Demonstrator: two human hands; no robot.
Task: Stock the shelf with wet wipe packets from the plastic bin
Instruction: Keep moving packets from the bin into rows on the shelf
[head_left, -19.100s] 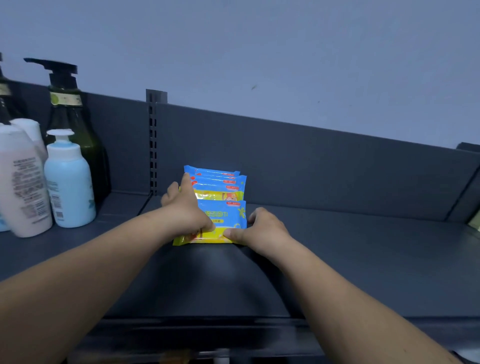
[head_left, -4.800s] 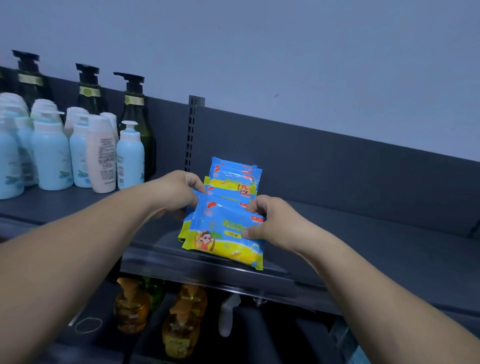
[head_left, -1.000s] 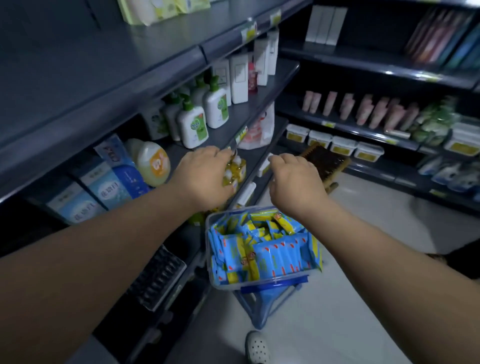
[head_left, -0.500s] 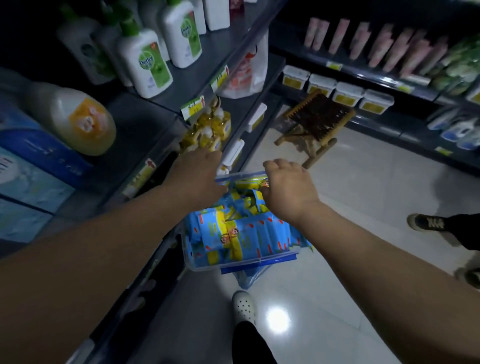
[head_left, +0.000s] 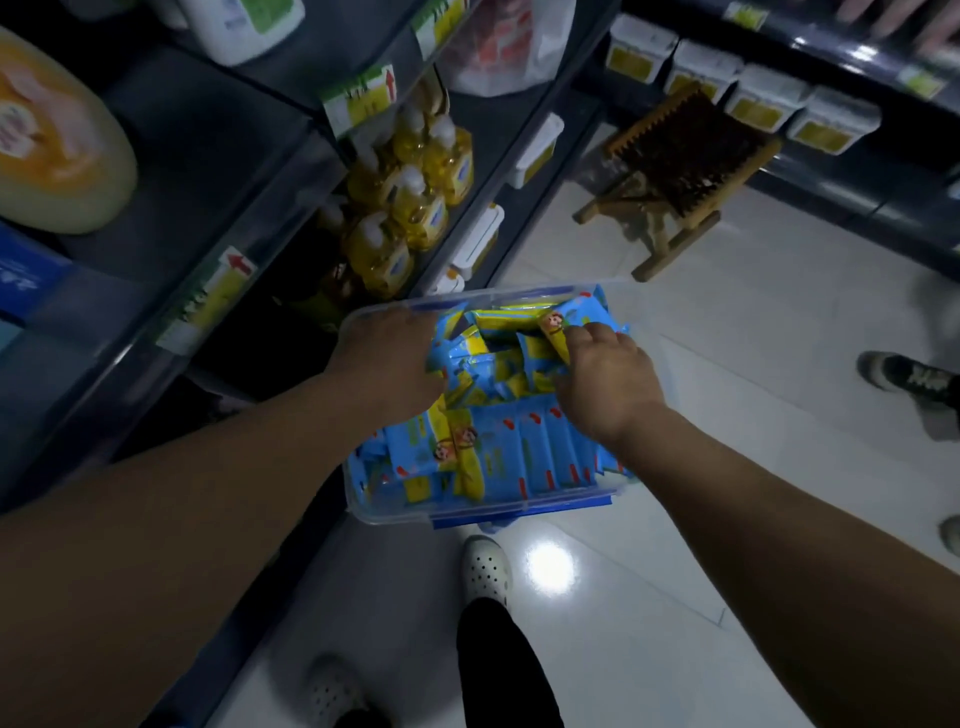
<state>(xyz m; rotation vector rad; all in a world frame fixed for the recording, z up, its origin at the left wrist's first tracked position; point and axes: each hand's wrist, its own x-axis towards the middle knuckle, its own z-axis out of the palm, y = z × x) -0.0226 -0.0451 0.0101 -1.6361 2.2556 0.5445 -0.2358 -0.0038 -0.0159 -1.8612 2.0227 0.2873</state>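
A shop is shown. Long dark shelves (head_left: 208, 145) are filled with rows of the same yellow bottles (head_left: 410, 208) and white tubs (head_left: 758, 98), and price tags (head_left: 358, 98) are stuck along the shelf edges.

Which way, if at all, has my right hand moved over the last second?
Yes. The right hand has dropped from over the far rim of the plastic bin down inside it, onto a wet wipe packet.
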